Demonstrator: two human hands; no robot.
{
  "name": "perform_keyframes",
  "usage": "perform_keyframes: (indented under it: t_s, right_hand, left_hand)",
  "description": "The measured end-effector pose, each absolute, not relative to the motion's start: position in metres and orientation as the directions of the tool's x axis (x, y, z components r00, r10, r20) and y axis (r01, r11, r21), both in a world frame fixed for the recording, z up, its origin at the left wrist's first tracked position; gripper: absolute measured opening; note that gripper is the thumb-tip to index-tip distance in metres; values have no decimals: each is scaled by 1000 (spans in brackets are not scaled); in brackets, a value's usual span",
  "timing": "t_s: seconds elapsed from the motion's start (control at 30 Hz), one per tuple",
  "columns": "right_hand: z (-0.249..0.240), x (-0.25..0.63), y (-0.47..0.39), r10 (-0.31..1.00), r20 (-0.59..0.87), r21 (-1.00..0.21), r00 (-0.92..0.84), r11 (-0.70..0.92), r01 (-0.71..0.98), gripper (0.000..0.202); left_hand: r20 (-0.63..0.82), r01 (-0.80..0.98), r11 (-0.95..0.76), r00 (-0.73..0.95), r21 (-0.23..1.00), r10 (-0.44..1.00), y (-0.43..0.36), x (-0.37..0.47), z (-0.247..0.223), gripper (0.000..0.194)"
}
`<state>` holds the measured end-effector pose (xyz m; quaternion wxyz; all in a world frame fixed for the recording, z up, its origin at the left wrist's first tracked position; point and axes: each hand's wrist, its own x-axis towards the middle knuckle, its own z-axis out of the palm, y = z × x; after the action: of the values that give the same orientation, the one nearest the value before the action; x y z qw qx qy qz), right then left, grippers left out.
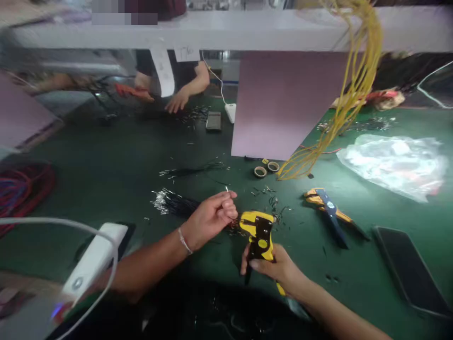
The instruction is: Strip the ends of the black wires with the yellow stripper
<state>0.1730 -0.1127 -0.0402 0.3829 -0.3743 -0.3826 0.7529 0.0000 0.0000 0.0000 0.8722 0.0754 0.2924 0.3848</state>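
Observation:
My left hand [214, 216] is closed in a pinch at the middle of the view, with a small silvery wire tip [227, 189] sticking up from its fingertips. Just right of it, my right hand [272, 264] wraps round the handles of a yellow and black wire stripper [260, 233], whose head points up and left towards the left fingers. Behind the left wrist lies a bundle of black wires [177, 203] with shiny ends pointing left. Small cut scraps [276, 203] are scattered beyond the stripper.
A second stripper [329, 210], a phone [410, 269] and a plastic bag [396, 163] lie right. Yellow wires [357, 94] hang from the shelf [212, 30] beside a pink panel [283, 104]. Tape rolls [260, 172] lie ahead. Across the table are a person's hands [179, 99]. A white power strip [94, 259] is left.

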Motion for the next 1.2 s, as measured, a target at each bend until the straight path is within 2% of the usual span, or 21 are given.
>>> perform_keyframes:
  t_s: [0.4,0.7,1.2]
  right_hand:
    - [-44,173,-114,855,-263,-843,-447,-429,-324,27]
    - [-43,172,-116,855,-257,-864,-449,-412,-291,28]
    - [-47,170,-119,869,-329,-877,-371,-426,-221,30]
  left_hand:
    - [-462,-632,706,547,318,698,-4,1,0,17]
    - [-465,-648,692,530,317,709,-5,3,-1,16]
    - [-491,-624,711,532,323,690,-8,4,0,15]
